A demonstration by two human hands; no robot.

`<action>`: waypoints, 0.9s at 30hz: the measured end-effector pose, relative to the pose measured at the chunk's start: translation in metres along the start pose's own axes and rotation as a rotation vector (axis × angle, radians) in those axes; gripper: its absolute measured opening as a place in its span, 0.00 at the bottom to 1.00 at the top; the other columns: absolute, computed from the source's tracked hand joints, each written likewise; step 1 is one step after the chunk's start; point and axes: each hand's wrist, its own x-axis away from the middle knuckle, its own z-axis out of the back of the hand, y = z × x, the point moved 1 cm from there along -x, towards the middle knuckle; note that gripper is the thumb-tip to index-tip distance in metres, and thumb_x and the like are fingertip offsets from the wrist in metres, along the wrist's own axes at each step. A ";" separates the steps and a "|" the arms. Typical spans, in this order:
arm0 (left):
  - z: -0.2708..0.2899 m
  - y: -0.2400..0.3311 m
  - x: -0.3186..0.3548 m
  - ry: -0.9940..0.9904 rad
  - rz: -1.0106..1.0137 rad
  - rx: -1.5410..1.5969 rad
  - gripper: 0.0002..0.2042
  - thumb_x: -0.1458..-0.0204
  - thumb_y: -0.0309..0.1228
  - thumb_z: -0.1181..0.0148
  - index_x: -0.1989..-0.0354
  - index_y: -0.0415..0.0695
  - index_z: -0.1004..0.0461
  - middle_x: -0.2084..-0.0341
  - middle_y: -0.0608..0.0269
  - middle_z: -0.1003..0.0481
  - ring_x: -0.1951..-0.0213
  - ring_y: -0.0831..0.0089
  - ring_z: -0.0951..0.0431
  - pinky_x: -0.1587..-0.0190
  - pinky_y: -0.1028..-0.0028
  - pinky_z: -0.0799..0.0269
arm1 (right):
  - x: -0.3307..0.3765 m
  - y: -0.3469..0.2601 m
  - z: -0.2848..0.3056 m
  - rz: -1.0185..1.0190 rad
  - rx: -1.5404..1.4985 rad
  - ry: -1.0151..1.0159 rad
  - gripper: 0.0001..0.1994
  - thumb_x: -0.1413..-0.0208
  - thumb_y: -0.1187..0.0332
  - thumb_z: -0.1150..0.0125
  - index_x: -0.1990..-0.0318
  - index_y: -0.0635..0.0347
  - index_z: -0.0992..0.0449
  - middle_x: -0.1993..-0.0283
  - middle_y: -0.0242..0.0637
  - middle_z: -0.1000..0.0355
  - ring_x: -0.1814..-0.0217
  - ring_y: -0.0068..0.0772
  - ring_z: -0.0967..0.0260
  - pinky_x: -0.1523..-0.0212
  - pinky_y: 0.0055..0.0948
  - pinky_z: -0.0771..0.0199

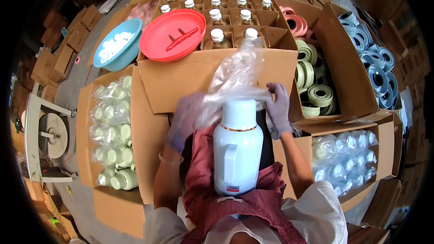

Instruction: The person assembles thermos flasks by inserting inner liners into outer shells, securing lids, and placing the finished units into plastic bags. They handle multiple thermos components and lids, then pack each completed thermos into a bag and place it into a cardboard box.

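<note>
A light blue thermos flask (238, 156) with a handle and a gold-coloured ring stands in my lap, against a dark red apron. Over its top I hold a clear plastic bag (237, 74), its mouth stretched just at the cap and its far end blurred. My left hand (183, 119), in a purple-grey glove and smeared by motion, grips the bag's left edge. On the other side my gloved right hand (279, 108) pinches the edge, thumb and fingers closed. The cap's upper rim is partly behind the plastic.
Ahead stands a divided carton (217, 58) of white-capped bottles, with a red plate (172, 36) on its corner. A blue basin (118, 47) holds white pieces. Boxes of green flasks (120, 156), bagged blue flasks (346, 158), green rings (318, 95) and blue rings (377, 77) surround me.
</note>
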 end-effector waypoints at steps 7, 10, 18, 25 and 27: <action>-0.055 0.060 0.074 -0.785 0.163 -0.343 0.08 0.50 0.31 0.35 0.62 0.46 0.19 0.66 0.56 0.22 0.59 0.56 0.23 0.51 0.63 0.31 | 0.114 -0.026 0.038 0.360 0.141 -0.048 0.11 0.55 0.68 0.41 0.63 0.60 0.30 0.55 0.45 0.30 0.51 0.52 0.32 0.42 0.56 0.36; -0.061 0.044 0.122 -0.808 0.442 -0.322 0.10 0.42 0.35 0.42 0.59 0.43 0.21 0.64 0.58 0.22 0.60 0.63 0.23 0.50 0.67 0.30 | 0.160 -0.028 0.060 0.564 0.168 -0.351 0.14 0.59 0.66 0.41 0.62 0.60 0.30 0.54 0.44 0.31 0.46 0.52 0.34 0.39 0.59 0.38; -0.055 0.083 0.086 0.111 0.450 -0.340 0.18 0.40 0.35 0.45 0.46 0.37 0.32 0.55 0.53 0.26 0.58 0.64 0.22 0.55 0.65 0.26 | 0.237 -0.012 0.110 0.377 -0.027 -0.829 0.19 0.51 0.64 0.41 0.52 0.61 0.27 0.50 0.43 0.32 0.39 0.51 0.40 0.36 0.49 0.41; -0.009 0.047 0.185 0.274 0.498 -0.392 0.20 0.47 0.30 0.43 0.45 0.39 0.32 0.59 0.49 0.24 0.55 0.59 0.23 0.52 0.64 0.28 | 0.205 -0.060 0.080 0.415 -0.238 -0.841 0.11 0.46 0.66 0.40 0.58 0.60 0.24 0.55 0.45 0.28 0.52 0.48 0.30 0.47 0.42 0.31; -0.003 0.036 0.269 0.572 0.493 -0.093 0.19 0.47 0.29 0.43 0.46 0.38 0.29 0.53 0.51 0.25 0.51 0.64 0.24 0.47 0.66 0.28 | 0.188 -0.087 0.056 0.207 -0.437 -0.928 0.12 0.42 0.64 0.43 0.58 0.62 0.24 0.56 0.49 0.28 0.57 0.49 0.27 0.54 0.38 0.27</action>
